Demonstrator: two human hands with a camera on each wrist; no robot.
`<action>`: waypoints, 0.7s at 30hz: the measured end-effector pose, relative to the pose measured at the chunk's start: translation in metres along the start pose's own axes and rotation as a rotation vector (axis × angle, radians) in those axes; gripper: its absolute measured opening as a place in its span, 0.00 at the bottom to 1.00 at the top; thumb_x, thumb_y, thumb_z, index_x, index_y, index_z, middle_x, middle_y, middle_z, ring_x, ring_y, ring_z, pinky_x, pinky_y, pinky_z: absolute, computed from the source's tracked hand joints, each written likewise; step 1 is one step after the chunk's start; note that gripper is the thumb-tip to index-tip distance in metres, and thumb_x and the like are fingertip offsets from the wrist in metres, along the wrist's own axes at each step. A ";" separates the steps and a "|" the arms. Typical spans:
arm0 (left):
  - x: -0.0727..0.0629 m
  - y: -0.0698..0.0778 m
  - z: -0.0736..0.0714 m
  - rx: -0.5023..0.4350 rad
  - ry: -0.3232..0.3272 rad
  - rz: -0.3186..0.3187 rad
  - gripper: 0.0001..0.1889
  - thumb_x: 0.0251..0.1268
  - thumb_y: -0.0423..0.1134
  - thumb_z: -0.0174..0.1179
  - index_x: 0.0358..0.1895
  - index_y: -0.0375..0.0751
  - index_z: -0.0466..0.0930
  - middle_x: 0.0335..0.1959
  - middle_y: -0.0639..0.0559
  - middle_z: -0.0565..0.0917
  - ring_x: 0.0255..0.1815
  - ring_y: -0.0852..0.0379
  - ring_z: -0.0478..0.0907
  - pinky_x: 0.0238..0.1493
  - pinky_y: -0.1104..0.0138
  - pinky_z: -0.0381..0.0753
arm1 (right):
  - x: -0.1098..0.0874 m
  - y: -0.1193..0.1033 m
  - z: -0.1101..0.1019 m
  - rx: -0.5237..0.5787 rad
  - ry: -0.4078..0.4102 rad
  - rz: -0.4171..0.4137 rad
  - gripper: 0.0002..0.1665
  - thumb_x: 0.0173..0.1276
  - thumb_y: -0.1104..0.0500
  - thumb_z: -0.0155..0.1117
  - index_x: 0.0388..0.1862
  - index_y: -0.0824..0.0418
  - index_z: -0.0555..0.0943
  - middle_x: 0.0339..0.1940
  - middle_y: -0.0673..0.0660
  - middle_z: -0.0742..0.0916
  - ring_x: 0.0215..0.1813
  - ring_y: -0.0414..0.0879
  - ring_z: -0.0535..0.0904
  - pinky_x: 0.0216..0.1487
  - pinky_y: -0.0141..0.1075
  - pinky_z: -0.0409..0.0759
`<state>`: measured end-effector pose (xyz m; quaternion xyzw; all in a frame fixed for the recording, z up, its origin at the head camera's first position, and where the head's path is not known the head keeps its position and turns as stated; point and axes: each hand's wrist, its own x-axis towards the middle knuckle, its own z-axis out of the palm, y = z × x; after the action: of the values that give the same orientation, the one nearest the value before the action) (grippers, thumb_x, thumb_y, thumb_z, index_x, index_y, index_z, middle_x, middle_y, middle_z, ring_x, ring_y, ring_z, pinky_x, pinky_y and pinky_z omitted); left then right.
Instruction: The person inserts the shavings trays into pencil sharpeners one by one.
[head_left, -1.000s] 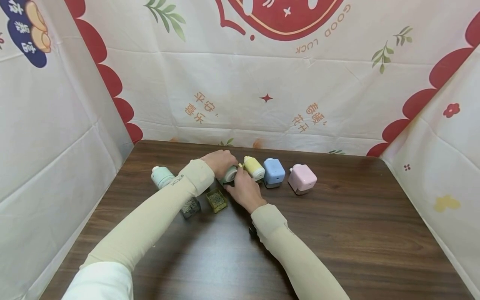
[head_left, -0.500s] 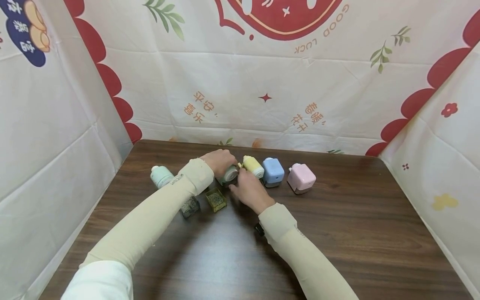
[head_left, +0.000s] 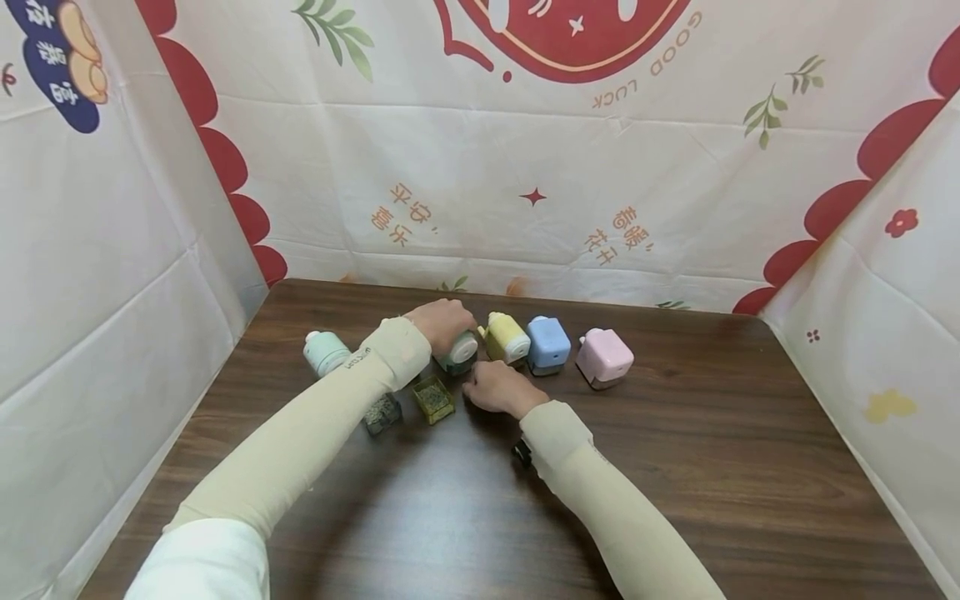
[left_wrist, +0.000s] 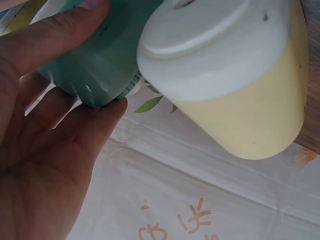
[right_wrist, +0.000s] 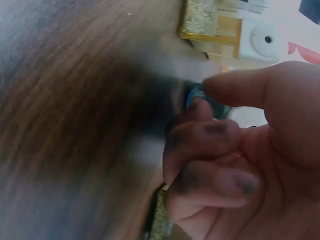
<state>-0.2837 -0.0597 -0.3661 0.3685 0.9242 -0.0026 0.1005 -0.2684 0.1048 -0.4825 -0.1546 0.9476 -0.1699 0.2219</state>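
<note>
From the head view, the left hand [head_left: 444,321] wraps over a green sharpener [head_left: 459,353] lying on its side on the table [head_left: 712,467], pinning it beside the yellow sharpener [head_left: 507,337]. The right hand [head_left: 497,388] rests just in front, fingers curled, near a small clear box [head_left: 432,398].

The left wrist view shows thumb and fingers clasped round the green sharpener [left_wrist: 100,65], the yellow sharpener [left_wrist: 235,80] close by.

The right wrist view is blurred; the right hand [right_wrist: 240,165] seems curled and empty.

sharpeners [head_left: 547,345] in row on table [head_left: 712,467]
</note>
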 end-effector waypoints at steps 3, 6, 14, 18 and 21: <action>0.000 0.000 -0.001 0.002 0.000 0.005 0.18 0.69 0.25 0.70 0.59 0.41 0.89 0.52 0.44 0.92 0.50 0.46 0.90 0.51 0.56 0.90 | 0.012 0.007 0.008 -0.002 0.009 -0.041 0.18 0.85 0.50 0.51 0.33 0.53 0.77 0.27 0.54 0.81 0.28 0.49 0.78 0.35 0.44 0.77; 0.000 0.000 -0.001 -0.001 0.004 0.010 0.17 0.68 0.24 0.70 0.57 0.41 0.90 0.50 0.44 0.92 0.48 0.46 0.90 0.50 0.56 0.90 | 0.013 0.005 0.007 -0.006 0.004 -0.049 0.16 0.85 0.51 0.50 0.36 0.54 0.78 0.30 0.55 0.82 0.30 0.50 0.79 0.37 0.44 0.78; 0.005 -0.006 0.004 -0.004 0.045 0.045 0.15 0.64 0.22 0.71 0.51 0.40 0.91 0.44 0.44 0.92 0.41 0.48 0.90 0.45 0.57 0.90 | -0.021 -0.027 -0.014 -0.047 -0.011 -0.034 0.18 0.87 0.52 0.52 0.47 0.61 0.85 0.41 0.60 0.89 0.40 0.52 0.86 0.47 0.50 0.85; 0.003 -0.005 0.003 -0.002 0.043 0.042 0.14 0.65 0.23 0.70 0.51 0.40 0.91 0.45 0.44 0.92 0.42 0.47 0.90 0.46 0.57 0.90 | -0.029 -0.037 -0.019 -0.050 -0.010 -0.024 0.19 0.88 0.51 0.53 0.45 0.61 0.86 0.40 0.59 0.90 0.40 0.51 0.86 0.49 0.49 0.85; 0.001 -0.001 -0.001 -0.003 0.014 0.016 0.14 0.69 0.24 0.69 0.54 0.40 0.91 0.48 0.43 0.92 0.46 0.46 0.90 0.49 0.56 0.90 | -0.024 -0.037 -0.016 -0.059 -0.013 -0.001 0.19 0.88 0.49 0.53 0.47 0.59 0.86 0.42 0.58 0.91 0.40 0.50 0.86 0.50 0.49 0.84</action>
<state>-0.2849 -0.0597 -0.3656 0.3755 0.9220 0.0024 0.0946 -0.2472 0.0846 -0.4458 -0.1625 0.9508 -0.1407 0.2231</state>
